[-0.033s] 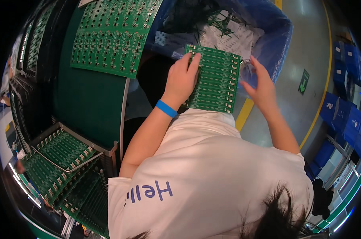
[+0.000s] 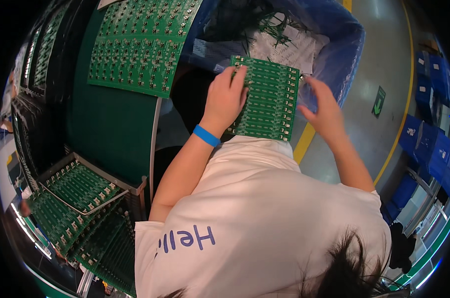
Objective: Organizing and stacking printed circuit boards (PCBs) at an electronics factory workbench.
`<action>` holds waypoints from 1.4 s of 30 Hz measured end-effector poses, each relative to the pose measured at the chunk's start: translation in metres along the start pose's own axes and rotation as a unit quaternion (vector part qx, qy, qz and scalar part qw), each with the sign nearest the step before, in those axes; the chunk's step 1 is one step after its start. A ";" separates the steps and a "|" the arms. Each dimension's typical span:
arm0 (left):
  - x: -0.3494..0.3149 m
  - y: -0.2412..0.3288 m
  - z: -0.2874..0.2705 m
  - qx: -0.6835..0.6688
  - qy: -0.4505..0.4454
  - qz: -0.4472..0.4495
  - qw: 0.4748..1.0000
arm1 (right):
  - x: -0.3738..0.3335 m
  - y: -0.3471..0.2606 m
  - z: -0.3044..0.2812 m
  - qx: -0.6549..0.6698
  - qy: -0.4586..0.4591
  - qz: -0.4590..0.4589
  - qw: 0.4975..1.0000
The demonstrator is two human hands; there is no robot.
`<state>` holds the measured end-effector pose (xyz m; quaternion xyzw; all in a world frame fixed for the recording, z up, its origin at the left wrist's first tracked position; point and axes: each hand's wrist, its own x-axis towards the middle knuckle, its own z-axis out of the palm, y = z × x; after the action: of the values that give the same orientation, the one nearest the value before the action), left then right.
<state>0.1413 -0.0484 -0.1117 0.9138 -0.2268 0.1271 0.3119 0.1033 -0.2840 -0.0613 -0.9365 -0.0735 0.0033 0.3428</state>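
Observation:
A green circuit board panel (image 2: 265,99), with rows of small parts and white connectors down its sides, lies over my lap. My left hand (image 2: 224,99), with a blue band at its wrist, grips the panel's left edge, fingers over the top face. Just off the right edge hovers my right hand (image 2: 324,107), thumb and fingers apart and nothing visible between them. Its fingertips come close to the panel's upper right corner; they are slightly blurred, and I cannot tell whether they touch it.
Ahead stands a blue-lined bin (image 2: 351,54) holding green strips and white scraps. More circuit boards (image 2: 135,64) lie on the green table (image 2: 116,124) at left. A metal rack (image 2: 130,186) of stacked boards stands at lower left. Blue crates (image 2: 423,139) line the right side.
My right hand has shifted slightly left, toward the panel's right edge. My left fingers have slid a little on the left edge, while the panel stays in place.

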 end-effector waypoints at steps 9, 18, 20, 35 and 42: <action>-0.015 -0.007 -0.010 -0.187 -0.070 -0.154 0.968 | -0.026 -0.016 0.010 -0.078 -0.198 -0.003 0.977; -0.011 0.009 -0.003 -0.002 -0.085 -0.118 0.989 | -0.015 -0.004 0.005 0.114 -0.048 0.105 0.987; -0.010 0.009 -0.005 -0.011 -0.093 -0.104 0.990 | -0.003 0.004 0.002 0.148 0.042 0.134 0.979; -0.016 0.004 0.006 0.043 -0.019 0.001 0.999 | -0.040 -0.023 0.013 -0.035 -0.197 0.047 0.979; -0.012 0.004 0.004 -0.001 0.014 -0.066 0.998 | -0.040 -0.020 0.013 0.002 -0.179 0.036 0.983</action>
<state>0.1289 -0.0493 -0.1174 0.9249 -0.1612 0.1187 0.3233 0.0600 -0.2662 -0.0599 -0.9221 -0.0998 0.1830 0.3260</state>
